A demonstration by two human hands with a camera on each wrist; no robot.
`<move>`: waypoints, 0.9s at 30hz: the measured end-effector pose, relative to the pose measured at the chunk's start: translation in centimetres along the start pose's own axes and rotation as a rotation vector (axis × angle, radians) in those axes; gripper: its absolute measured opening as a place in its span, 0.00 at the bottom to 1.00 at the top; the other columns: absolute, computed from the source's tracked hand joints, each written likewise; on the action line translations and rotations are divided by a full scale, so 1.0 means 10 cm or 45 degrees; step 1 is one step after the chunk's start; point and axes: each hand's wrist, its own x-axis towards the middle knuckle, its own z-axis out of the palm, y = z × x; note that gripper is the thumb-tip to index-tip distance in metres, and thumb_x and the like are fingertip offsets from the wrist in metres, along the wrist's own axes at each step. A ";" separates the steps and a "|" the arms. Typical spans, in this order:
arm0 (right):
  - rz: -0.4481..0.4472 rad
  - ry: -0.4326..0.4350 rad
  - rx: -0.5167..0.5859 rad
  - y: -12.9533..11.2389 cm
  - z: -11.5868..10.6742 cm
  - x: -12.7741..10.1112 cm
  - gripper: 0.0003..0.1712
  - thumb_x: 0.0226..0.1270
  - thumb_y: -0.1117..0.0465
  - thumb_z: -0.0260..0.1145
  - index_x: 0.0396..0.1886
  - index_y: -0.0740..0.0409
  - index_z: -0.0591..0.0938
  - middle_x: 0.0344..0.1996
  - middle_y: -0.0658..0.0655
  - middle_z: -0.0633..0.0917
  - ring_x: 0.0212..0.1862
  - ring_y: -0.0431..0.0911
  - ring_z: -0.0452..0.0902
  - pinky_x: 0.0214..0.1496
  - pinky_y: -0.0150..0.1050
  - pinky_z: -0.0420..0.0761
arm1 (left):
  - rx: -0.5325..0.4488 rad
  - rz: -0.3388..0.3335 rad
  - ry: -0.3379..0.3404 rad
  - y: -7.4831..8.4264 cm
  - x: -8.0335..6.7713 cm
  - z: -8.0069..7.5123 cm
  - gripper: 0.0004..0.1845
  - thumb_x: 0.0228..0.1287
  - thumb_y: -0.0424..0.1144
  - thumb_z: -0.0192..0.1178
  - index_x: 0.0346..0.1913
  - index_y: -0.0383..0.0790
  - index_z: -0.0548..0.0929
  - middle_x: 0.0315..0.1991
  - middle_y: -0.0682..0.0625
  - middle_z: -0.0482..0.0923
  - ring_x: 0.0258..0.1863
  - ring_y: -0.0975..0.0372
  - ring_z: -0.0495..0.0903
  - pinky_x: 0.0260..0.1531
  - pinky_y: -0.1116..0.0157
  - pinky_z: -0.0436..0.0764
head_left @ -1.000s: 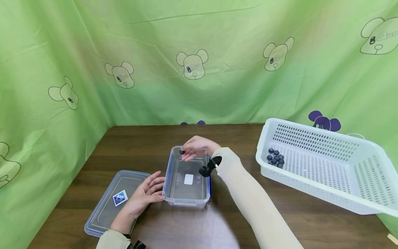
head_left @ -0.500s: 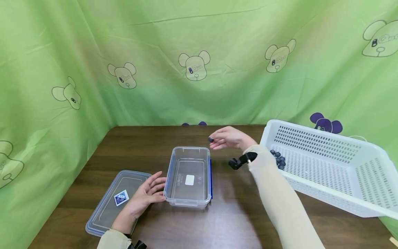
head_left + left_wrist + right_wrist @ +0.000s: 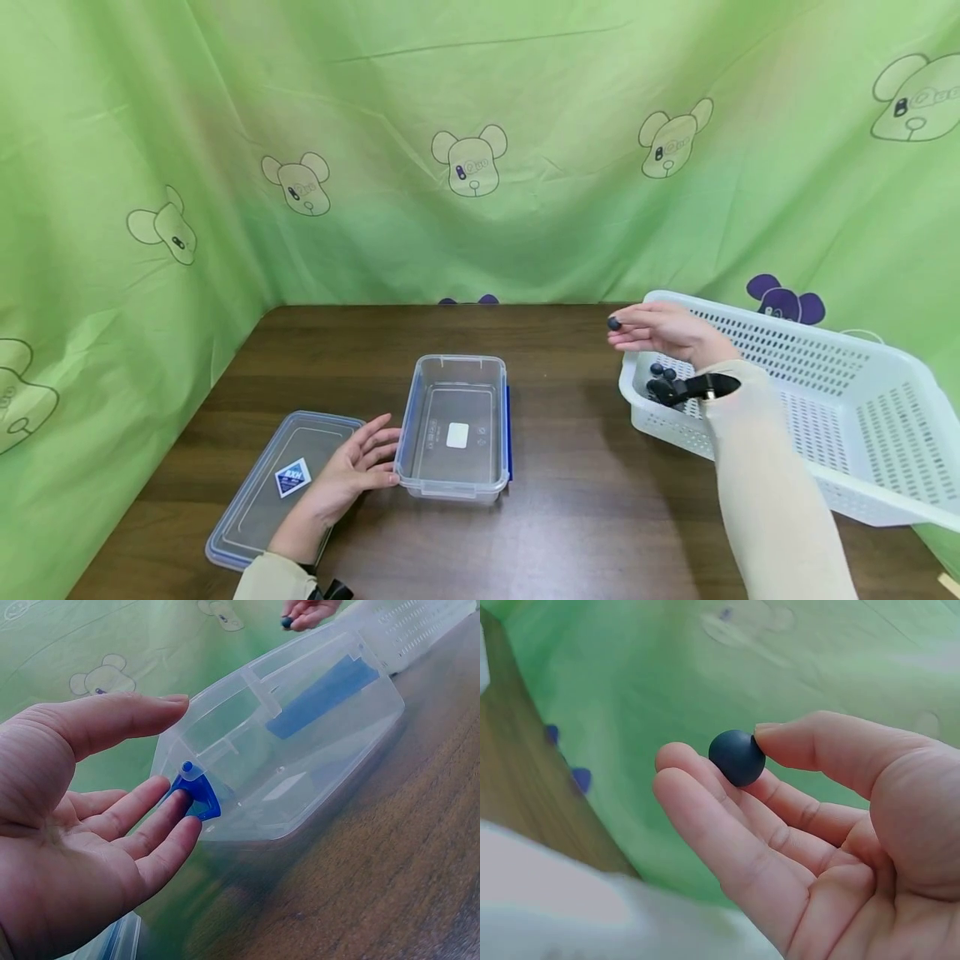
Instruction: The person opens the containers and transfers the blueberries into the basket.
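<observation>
Dark blue ball pinched between thumb and fingertip of right hand, above near rim of white basket. Light two-finger pinch; ball could slip, roll off table. Left hand fingers straight against clear container.
</observation>
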 end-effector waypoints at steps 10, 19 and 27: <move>-0.039 -0.011 0.169 0.11 -0.45 -0.35 0.21 0.79 0.72 0.44 0.43 0.63 0.85 0.40 0.64 0.86 0.44 0.51 0.86 0.50 0.41 0.83 | 0.004 -0.018 0.015 0.00 0.01 0.00 0.52 0.55 0.23 0.70 0.75 0.22 0.45 0.63 0.39 0.68 0.56 0.65 0.77 0.55 0.67 0.77; 0.011 0.081 0.179 0.15 -0.57 -0.50 0.19 0.79 0.73 0.46 0.42 0.63 0.85 0.40 0.65 0.87 0.44 0.52 0.86 0.50 0.41 0.83 | 0.008 -0.022 0.010 -0.02 0.02 -0.01 0.53 0.54 0.23 0.70 0.75 0.23 0.45 0.64 0.38 0.68 0.56 0.65 0.77 0.56 0.67 0.77; 0.187 0.183 0.064 0.21 -0.55 -0.43 0.17 0.77 0.74 0.49 0.39 0.63 0.85 0.37 0.65 0.87 0.42 0.51 0.87 0.50 0.42 0.83 | 0.002 -0.007 0.010 -0.03 0.02 -0.02 0.53 0.54 0.23 0.70 0.75 0.22 0.45 0.63 0.40 0.69 0.55 0.65 0.77 0.56 0.67 0.77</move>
